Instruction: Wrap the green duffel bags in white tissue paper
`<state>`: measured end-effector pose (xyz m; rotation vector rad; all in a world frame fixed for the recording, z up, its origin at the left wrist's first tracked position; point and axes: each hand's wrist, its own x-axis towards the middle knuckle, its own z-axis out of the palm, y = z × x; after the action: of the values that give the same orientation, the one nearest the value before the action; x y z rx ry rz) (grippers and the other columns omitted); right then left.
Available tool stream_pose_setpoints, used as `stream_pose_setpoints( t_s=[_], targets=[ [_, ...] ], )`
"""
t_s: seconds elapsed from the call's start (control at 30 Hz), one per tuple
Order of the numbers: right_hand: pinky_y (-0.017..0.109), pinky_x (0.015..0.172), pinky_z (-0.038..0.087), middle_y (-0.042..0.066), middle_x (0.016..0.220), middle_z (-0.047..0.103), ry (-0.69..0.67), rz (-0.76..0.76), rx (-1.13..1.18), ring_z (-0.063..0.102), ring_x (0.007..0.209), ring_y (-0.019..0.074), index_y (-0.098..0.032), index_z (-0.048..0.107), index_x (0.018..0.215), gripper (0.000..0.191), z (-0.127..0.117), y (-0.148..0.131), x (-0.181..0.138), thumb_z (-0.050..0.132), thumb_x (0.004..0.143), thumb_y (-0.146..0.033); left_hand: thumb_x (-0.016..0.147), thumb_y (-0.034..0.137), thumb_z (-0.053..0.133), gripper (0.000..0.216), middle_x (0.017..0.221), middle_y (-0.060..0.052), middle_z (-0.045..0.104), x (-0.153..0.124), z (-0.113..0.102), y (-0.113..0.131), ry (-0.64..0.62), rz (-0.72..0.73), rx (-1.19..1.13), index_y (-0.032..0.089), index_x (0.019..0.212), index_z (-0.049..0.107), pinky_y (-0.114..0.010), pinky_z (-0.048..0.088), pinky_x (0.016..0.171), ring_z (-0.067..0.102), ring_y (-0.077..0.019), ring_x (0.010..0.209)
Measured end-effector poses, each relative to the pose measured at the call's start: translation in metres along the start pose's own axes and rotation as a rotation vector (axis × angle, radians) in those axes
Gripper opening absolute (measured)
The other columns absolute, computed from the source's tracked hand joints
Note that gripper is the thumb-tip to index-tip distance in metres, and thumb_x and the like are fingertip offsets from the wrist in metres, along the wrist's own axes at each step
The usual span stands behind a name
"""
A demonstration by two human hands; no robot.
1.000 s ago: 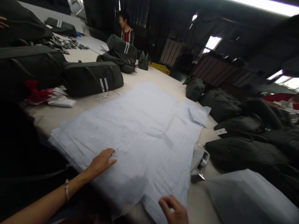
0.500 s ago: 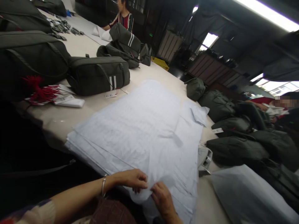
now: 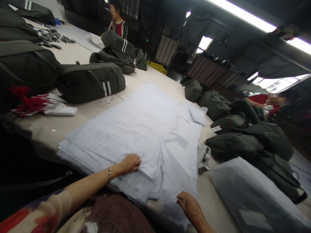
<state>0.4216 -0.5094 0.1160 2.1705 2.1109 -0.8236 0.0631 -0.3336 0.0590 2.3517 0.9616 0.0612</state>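
Note:
A pile of thin white plastic bags [image 3: 109, 129] lies across the table in front of me. My left hand [image 3: 132, 162] rests on the pile's near part with curled fingers; whatever is under the fingertips is hidden. My right hand [image 3: 190, 205], lower and to the right, pinches the near edge of a single thin white plastic bag [image 3: 178, 165]. That bag lies along the pile's right side, creased, its near end hanging towards the table edge. A small folded white packet [image 3: 198, 115] sits at the far right corner of the pile.
Dark green bags [image 3: 92, 81] stand at left, with red-stringed tags [image 3: 29, 100] before them. More dark bags [image 3: 233, 145] line the right, beside a frosted bag [image 3: 252, 191] with something dark inside and a white tape dispenser-like object [image 3: 203, 155]. Two people work farther off.
My hands were close together at the near edge. Now they are apart: the right has drawn the bag towards the right, the left has moved up onto the pile. The view has shifted slightly.

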Motion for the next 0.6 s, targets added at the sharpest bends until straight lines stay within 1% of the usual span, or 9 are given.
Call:
stream_pose_setpoints(
  t_s=[0.07,0.13,0.27,0.33,0.4,0.47,0.5,0.57,0.6],
  targets=[
    [0.031,0.088,0.049,0.004,0.089,0.074,-0.018,0.000,0.022,0.068,0.091,0.0220,-0.029,0.076,0.086,0.023,0.001,0.004,0.002,0.054,0.082,-0.022,0.080,0.021,0.069,0.006,0.085,-0.003,0.065,0.002,-0.006,-0.004,-0.009,0.005,-0.033,0.020,0.079,0.064,-0.031,0.043,0.083,0.059,-0.0226,0.091],
    [0.032,0.089,0.049,0.005,0.091,0.074,-0.013,-0.009,0.058,0.068,0.092,0.0223,-0.028,0.077,0.088,0.025,-0.001,0.009,0.004,0.053,0.082,-0.023,0.083,0.023,0.065,0.004,0.085,-0.001,0.065,0.000,-0.015,-0.006,0.008,0.006,-0.076,0.020,0.080,0.064,-0.026,0.043,0.078,0.060,-0.0190,0.085],
    [0.034,0.092,0.049,0.005,0.095,0.075,-0.038,0.004,0.138,0.069,0.095,0.0238,-0.027,0.077,0.087,0.021,-0.009,0.016,0.004,0.057,0.078,-0.026,0.091,0.027,0.054,0.013,0.088,-0.002,0.066,-0.011,-0.042,-0.005,0.117,-0.011,-0.152,0.020,0.086,0.064,-0.025,0.043,0.078,0.060,-0.0170,0.084],
    [0.036,0.094,0.049,0.006,0.100,0.075,-0.036,0.060,0.139,0.068,0.099,0.0263,-0.027,0.077,0.091,0.024,-0.016,0.007,0.006,0.065,0.071,-0.028,0.093,0.028,0.052,0.016,0.088,-0.002,0.065,-0.018,-0.056,-0.004,0.181,-0.031,-0.179,0.020,0.087,0.064,-0.026,0.043,0.077,0.059,-0.0170,0.083],
    [0.039,0.097,0.048,0.007,0.105,0.074,0.038,0.069,0.172,0.067,0.103,0.0282,-0.026,0.076,0.098,0.030,-0.025,-0.018,0.014,0.068,0.070,-0.033,0.093,0.028,0.051,0.015,0.088,-0.002,0.064,-0.025,-0.067,-0.004,0.236,-0.047,-0.201,0.019,0.087,0.062,-0.026,0.044,0.077,0.059,-0.0167,0.081],
    [0.038,0.095,0.049,0.007,0.101,0.074,0.155,0.025,0.291,0.067,0.099,0.0274,-0.025,0.075,0.094,0.027,-0.035,-0.057,0.028,0.065,0.078,-0.044,0.093,0.027,0.052,0.013,0.087,-0.002,0.064,-0.031,-0.077,-0.003,0.273,-0.049,-0.217,0.019,0.087,0.061,-0.027,0.043,0.077,0.058,-0.0164,0.080],
    [0.036,0.090,0.051,0.007,0.094,0.074,0.204,0.019,0.383,0.067,0.094,0.0265,-0.023,0.075,0.089,0.030,-0.039,-0.080,0.038,0.063,0.081,-0.050,0.092,0.026,0.054,0.012,0.087,-0.002,0.063,-0.033,-0.081,-0.003,0.285,-0.047,-0.221,0.019,0.086,0.060,-0.027,0.043,0.078,0.058,-0.0164,0.080],
    [0.033,0.076,0.053,0.007,0.080,0.072,0.223,0.085,0.597,0.067,0.080,0.0239,-0.020,0.072,0.078,0.046,-0.044,-0.127,0.057,0.061,0.080,-0.064,0.091,0.025,0.056,0.010,0.085,-0.002,0.062,-0.037,-0.088,-0.003,0.297,-0.035,-0.222,0.019,0.084,0.059,-0.028,0.043,0.079,0.057,-0.0169,0.081],
    [0.032,0.071,0.053,0.007,0.077,0.071,0.175,0.125,0.714,0.066,0.076,0.0228,-0.018,0.071,0.076,0.054,-0.045,-0.148,0.066,0.058,0.079,-0.071,0.091,0.023,0.057,0.009,0.085,-0.002,0.062,-0.039,-0.090,-0.004,0.297,-0.027,-0.220,0.019,0.083,0.059,-0.028,0.042,0.080,0.056,-0.0172,0.081]
  ],
)
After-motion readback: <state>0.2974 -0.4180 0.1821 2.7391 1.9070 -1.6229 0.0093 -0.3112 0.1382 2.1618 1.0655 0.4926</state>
